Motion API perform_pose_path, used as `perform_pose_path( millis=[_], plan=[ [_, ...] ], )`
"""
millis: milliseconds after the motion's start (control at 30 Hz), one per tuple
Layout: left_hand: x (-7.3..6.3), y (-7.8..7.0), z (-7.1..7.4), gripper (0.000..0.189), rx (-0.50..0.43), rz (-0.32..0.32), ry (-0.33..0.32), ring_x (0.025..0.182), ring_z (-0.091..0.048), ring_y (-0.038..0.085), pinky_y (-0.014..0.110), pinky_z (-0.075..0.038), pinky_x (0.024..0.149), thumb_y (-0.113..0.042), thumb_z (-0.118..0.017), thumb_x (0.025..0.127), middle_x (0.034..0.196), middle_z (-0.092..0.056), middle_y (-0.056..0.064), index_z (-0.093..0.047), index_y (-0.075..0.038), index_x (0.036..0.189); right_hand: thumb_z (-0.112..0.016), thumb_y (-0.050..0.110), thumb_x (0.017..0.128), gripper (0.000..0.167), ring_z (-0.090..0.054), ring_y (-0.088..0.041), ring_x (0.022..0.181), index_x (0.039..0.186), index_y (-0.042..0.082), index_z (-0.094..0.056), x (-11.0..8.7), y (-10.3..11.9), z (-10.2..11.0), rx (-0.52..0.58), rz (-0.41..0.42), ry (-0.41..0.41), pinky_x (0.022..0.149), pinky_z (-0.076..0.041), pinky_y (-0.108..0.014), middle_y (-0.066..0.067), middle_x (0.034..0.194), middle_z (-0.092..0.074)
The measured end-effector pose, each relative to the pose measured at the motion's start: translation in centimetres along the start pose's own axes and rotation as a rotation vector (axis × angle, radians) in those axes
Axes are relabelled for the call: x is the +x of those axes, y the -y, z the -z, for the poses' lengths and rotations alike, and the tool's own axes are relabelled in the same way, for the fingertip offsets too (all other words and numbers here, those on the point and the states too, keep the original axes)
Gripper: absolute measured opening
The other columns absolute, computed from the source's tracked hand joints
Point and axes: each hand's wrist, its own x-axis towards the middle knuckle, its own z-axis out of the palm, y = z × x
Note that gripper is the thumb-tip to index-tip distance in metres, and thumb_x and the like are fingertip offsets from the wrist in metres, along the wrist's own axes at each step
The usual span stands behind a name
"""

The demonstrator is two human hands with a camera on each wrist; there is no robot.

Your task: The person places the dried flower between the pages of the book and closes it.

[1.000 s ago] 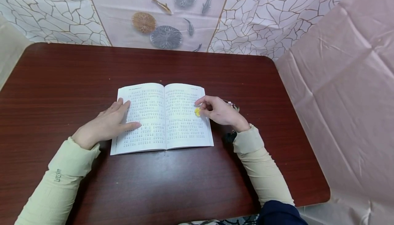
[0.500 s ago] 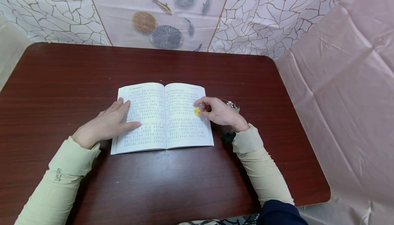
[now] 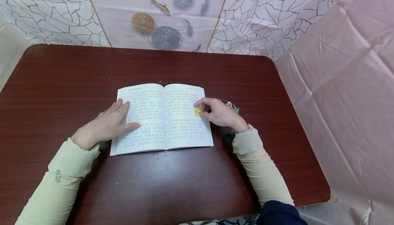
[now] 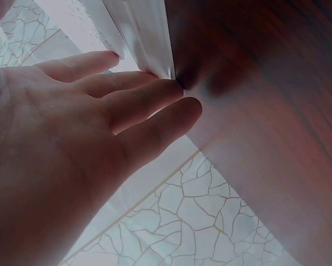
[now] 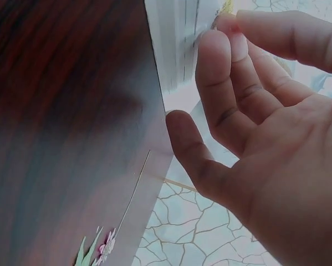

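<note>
An open book with printed pages lies on the table. My left hand rests across the outer part of its left page, fingers straight and thumb spread over the text. In the left wrist view, the fingertips of this left hand reach the book's edge. Over the right page, my right hand pinches a small yellow flower between thumb and finger. Only a bit of the yellow flower shows past the fingers in the right wrist view; its stem is hidden.
Just beyond my right hand lies a sprig of small pale flowers with green leaves and a thin stem. The dark red-brown table has patterned white cloth behind it and a pink cloth along its right.
My right hand has shifted very slightly toward me, showing more of the sprig behind it, and the yellow flower has turned a little. The left hand and book have stayed in place.
</note>
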Motion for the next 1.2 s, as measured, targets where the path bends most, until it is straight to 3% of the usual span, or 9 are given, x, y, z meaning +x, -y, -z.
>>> perform_pose_path(
  millis=[767,1200],
  plan=[
    [-0.22,-0.02,0.16,0.107,-0.012,-0.006,-0.008,0.142,-0.002,0.051,0.072,-0.012,0.104,-0.065,-0.055,0.088,0.155,0.000,0.035,-0.011,0.009,0.151,-0.072,0.003,0.086,0.033,-0.052,-0.020,0.081,0.117,0.006,-0.061,0.32,0.24,-0.39,-0.039,-0.025,-0.048,0.070,-0.045,-0.030,-0.006,0.092,-0.056],
    [-0.33,-0.02,0.01,0.107,-0.011,-0.014,-0.021,0.142,-0.005,0.053,0.072,-0.014,0.104,-0.064,-0.056,0.088,0.154,-0.002,0.036,-0.012,0.010,0.151,-0.067,0.001,0.088,0.031,-0.053,-0.020,0.083,0.118,0.008,-0.061,0.21,0.41,-0.41,-0.035,-0.011,-0.037,0.069,-0.047,-0.029,-0.005,0.094,-0.057]
  ],
)
